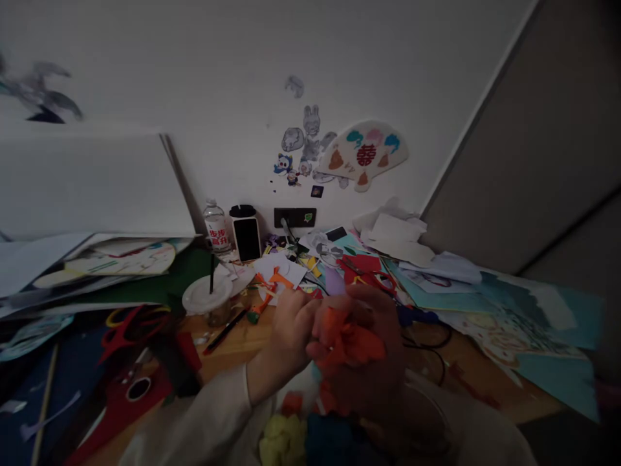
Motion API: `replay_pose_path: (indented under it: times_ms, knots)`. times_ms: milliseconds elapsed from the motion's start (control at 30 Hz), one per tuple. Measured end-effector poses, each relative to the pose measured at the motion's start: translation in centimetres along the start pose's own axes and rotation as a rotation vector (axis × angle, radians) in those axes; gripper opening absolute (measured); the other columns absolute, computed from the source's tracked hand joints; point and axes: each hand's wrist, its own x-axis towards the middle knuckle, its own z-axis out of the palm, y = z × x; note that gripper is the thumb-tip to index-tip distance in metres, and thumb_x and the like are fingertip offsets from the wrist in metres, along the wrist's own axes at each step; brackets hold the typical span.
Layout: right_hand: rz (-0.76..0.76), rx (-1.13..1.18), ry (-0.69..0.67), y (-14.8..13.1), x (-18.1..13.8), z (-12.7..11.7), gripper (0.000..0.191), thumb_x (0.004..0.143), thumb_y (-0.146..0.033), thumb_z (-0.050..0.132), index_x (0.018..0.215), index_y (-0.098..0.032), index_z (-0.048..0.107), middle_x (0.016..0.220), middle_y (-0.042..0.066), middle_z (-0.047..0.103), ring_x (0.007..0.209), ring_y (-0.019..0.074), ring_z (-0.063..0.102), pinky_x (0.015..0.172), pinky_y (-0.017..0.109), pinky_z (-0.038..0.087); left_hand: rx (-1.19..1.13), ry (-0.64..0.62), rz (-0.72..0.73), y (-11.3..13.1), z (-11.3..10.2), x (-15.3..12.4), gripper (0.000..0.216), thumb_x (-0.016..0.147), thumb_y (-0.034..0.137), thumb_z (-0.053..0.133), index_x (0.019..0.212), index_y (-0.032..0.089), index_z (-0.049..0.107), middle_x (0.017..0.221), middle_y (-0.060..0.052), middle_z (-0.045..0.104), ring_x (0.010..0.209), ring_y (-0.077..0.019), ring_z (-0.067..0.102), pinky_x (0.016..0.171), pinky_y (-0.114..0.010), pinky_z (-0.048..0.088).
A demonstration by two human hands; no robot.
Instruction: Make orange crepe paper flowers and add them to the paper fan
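Crumpled orange paper (pixel 352 340) with petal-like folds is held between my two hands in front of me. My right hand (pixel 388 336) is closed around it from the right, partly in shadow. My left hand (pixel 290 327) meets it from the left, its fingers bent and pinched at the paper's edge; the fingertips are partly hidden. Below the hands, near my lap, are a ruffled yellow bunch (pixel 284 440) and a dark blue one (pixel 330 441). More orange paper (pixel 292 402) shows just above them.
Scissors with red handles (pixel 381 279) lie among paper scraps behind my hands. To the left stand a lidded cup (pixel 208 294), a bottle (pixel 217 226) and a black-lidded container (pixel 246 233). More scissors (pixel 133 323) lie far left. Painted sheets (pixel 528 323) cover the right side.
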Motion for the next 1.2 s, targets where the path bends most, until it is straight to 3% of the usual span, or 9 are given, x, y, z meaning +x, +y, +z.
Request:
replay_pose_path:
  times_ms: [200, 333, 433, 533, 600, 733, 833, 933, 1200]
  knots:
    - [-0.079, 0.009, 0.048, -0.3, 0.6, 0.6, 0.029, 0.081, -0.021, 0.061, 0.097, -0.030, 0.039, 0.059, -0.008, 0.042, 0.048, 0.0101, 0.044, 0.046, 0.023, 0.042, 0.214, 0.090, 0.358, 1.1, -0.1, 0.8, 0.018, 0.091, 0.028, 0.041, 0.093, 0.024, 0.058, 0.066, -0.004, 0.049, 0.059, -0.0189, 0.044, 0.049, -0.033, 0.033]
    - [-0.065, -0.003, 0.027, 0.0, 0.4, -0.1, 0.035, 0.081, -0.018, 0.059, 0.107, -0.031, 0.039, 0.065, -0.007, 0.049, 0.057, 0.0117, 0.053, 0.057, 0.027, 0.049, 0.234, 0.071, 0.321, 1.4, -0.3, 1.0, 0.016, 0.091, 0.027, 0.041, 0.093, 0.023, 0.056, 0.068, -0.003, 0.050, 0.061, -0.0184, 0.045, 0.050, -0.032, 0.037]
    - [-0.047, -0.070, -0.036, 0.5, 0.5, -0.9, 0.059, 0.074, -0.016, 0.066, 0.122, -0.031, 0.037, 0.091, 0.000, 0.059, 0.085, 0.0161, 0.061, 0.079, 0.034, 0.052, 0.181, 0.052, 0.235, 1.5, -0.7, 1.2, 0.017, 0.091, 0.023, 0.040, 0.096, 0.023, 0.056, 0.072, -0.003, 0.051, 0.065, -0.0176, 0.048, 0.053, -0.031, 0.041]
    - [0.021, -0.123, -0.115, 1.0, 1.2, -1.6, 0.076, 0.071, -0.020, 0.069, 0.133, -0.031, 0.027, 0.129, 0.008, 0.046, 0.121, 0.0238, 0.047, 0.101, 0.042, 0.043, 0.159, 0.107, 0.107, 1.7, -1.3, 1.7, 0.017, 0.089, 0.020, 0.046, 0.100, 0.022, 0.058, 0.088, -0.005, 0.058, 0.081, -0.0188, 0.054, 0.068, -0.032, 0.046]
    - [0.101, -0.129, -0.160, 1.3, 2.0, -1.9, 0.078, 0.074, -0.020, 0.066, 0.137, -0.029, 0.021, 0.134, 0.010, 0.041, 0.126, 0.0231, 0.043, 0.105, 0.043, 0.038, 0.180, 0.157, -0.011, 2.1, -1.8, 2.2, 0.016, 0.088, 0.023, 0.051, 0.098, 0.022, 0.063, 0.096, -0.006, 0.060, 0.091, -0.0207, 0.055, 0.078, -0.036, 0.045]
    - [0.314, -0.125, -0.436, 2.0, 2.8, -1.8, 0.053, 0.084, -0.020, 0.055, 0.131, -0.023, 0.031, 0.112, 0.006, 0.058, 0.106, 0.0166, 0.057, 0.094, 0.035, 0.046, 0.133, 0.189, -0.189, 3.1, -3.0, 3.6, 0.014, 0.085, 0.027, 0.056, 0.086, 0.021, 0.069, 0.090, -0.004, 0.059, 0.090, -0.0192, 0.056, 0.080, -0.033, 0.045]
    - [0.428, -0.176, -0.645, 2.5, 2.4, -1.4, 0.011, 0.091, -0.020, 0.043, 0.098, -0.019, 0.052, 0.087, 0.001, 0.061, 0.081, 0.0129, 0.060, 0.073, 0.026, 0.049, 0.003, 0.146, -0.246, 3.8, -3.5, 4.3, 0.020, 0.085, 0.029, 0.056, 0.072, 0.019, 0.067, 0.073, -0.001, 0.057, 0.076, -0.0156, 0.056, 0.069, -0.027, 0.045]
    - [0.483, -0.200, -0.706, 2.6, 1.9, -0.9, 0.019, 0.093, -0.019, 0.038, 0.077, -0.019, 0.048, 0.069, -0.002, 0.057, 0.064, 0.0106, 0.055, 0.062, 0.023, 0.045, -0.064, 0.086, -0.313, 4.1, -3.8, 4.3, 0.028, 0.087, 0.034, 0.053, 0.067, 0.018, 0.065, 0.057, 0.001, 0.051, 0.061, -0.0134, 0.053, 0.061, -0.026, 0.043]
    - [0.513, -0.200, -0.736, 1.8, 1.9, -0.8, 0.018, 0.093, -0.017, 0.037, 0.079, -0.019, 0.048, 0.062, -0.003, 0.059, 0.059, 0.0096, 0.055, 0.061, 0.022, 0.043, -0.065, 0.122, -0.339, 3.6, -4.6, 4.4, 0.035, 0.091, 0.041, 0.041, 0.070, 0.018, 0.057, 0.062, 0.001, 0.053, 0.057, -0.0117, 0.050, 0.051, -0.022, 0.039]
